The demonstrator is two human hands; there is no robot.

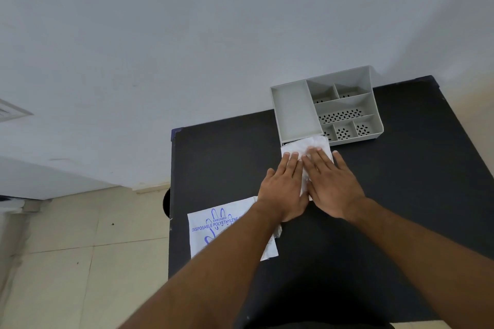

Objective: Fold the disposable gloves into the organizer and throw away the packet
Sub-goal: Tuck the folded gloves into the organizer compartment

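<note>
A folded stack of clear disposable gloves (310, 145) lies on the black table (401, 181), its far edge touching the front of the grey organizer (294, 112). My left hand (283, 189) and my right hand (331, 187) both press flat on the gloves, fingers spread, side by side, gripping nothing. The white packet (213, 230) with blue print lies flat near the table's left edge, partly under my left forearm. The organizer's large left compartment is bare.
The organizer has several small perforated compartments (342, 115) on its right side. The table stands against a white wall; beige floor tiles (80, 248) lie to the left of the table's left edge (171, 195).
</note>
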